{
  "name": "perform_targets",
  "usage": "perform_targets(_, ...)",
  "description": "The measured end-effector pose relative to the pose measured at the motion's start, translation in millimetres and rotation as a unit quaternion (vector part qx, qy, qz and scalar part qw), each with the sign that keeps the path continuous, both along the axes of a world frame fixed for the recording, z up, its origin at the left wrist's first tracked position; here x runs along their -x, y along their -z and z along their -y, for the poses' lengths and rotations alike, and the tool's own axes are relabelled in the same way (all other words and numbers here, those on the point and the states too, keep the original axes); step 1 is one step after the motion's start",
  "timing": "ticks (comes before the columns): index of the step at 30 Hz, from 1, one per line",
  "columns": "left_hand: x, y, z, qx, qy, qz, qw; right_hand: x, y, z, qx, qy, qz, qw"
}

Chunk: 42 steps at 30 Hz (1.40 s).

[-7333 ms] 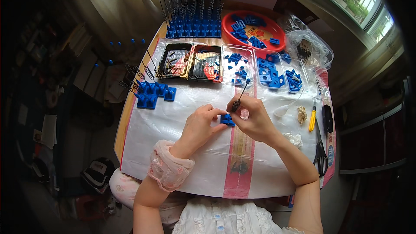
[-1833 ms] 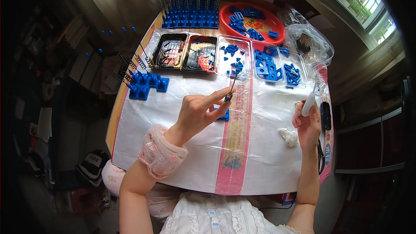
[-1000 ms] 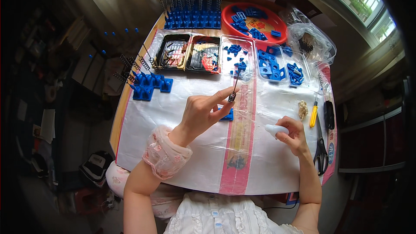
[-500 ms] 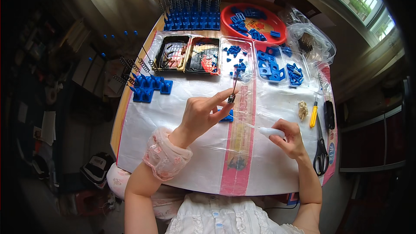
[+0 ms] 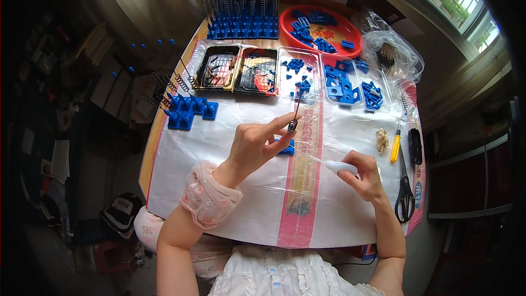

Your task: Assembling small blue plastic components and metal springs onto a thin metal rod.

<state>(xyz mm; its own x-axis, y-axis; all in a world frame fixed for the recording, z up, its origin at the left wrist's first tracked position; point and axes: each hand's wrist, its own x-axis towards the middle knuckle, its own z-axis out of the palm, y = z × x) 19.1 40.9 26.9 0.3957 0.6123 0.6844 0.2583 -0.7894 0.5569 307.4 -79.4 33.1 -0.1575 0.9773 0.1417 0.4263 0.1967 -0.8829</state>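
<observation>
At the frame's centre we see the left hand (image 5: 255, 145) holding a pin with a spring (image 5: 295, 116) upright above a small block (image 5: 286, 147), while the right hand (image 5: 362, 175) lies to its lower right gripping a pen-like tool (image 5: 335, 165). Above them a row of trays (image 5: 257, 69) spans the table (image 5: 164, 126), with a round dish (image 5: 320, 28) behind it at upper right. Scissors (image 5: 405, 194) lie at the right edge, and a cluster of blocks (image 5: 189, 111) sits at left.

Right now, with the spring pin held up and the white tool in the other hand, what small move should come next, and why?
Probably bring the white tool in the right hand up to the spring pin pinched by the left hand: its thin tip already points that way, short of the pin.
</observation>
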Motion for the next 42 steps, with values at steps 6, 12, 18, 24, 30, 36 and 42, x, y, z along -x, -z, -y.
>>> perform_targets(6,0.0,-0.9,0.0,0.002,0.004,0.0,1.0,3.1,-4.8,2.2,0.015,0.011,-0.025,1.0)
perform_targets(12,0.6,0.1,0.2,0.005,0.001,-0.009,1.0,6.0,-5.9,3.5,0.025,0.022,-0.041,0.999)
perform_targets(18,1.2,0.1,-0.3,0.003,0.001,-0.011,1.0,7.0,-7.1,3.4,0.026,0.026,-0.039,0.999)
perform_targets(24,0.2,0.1,-0.3,0.005,0.004,-0.002,1.0,6.9,-5.0,3.3,0.029,0.028,-0.048,0.998)
perform_targets(30,0.4,0.7,-0.6,0.008,0.003,-0.001,1.0,8.2,-4.9,2.4,0.024,0.026,-0.044,0.998)
perform_targets(36,0.8,1.2,-0.6,0.01,0.005,-0.002,1.0,8.0,-5.2,2.3,0.027,0.026,-0.047,0.998)
perform_targets(42,-0.2,0.9,-1.2,0.012,0.007,0.001,1.0,7.6,-6.1,2.5,0.026,0.025,-0.044,0.998)
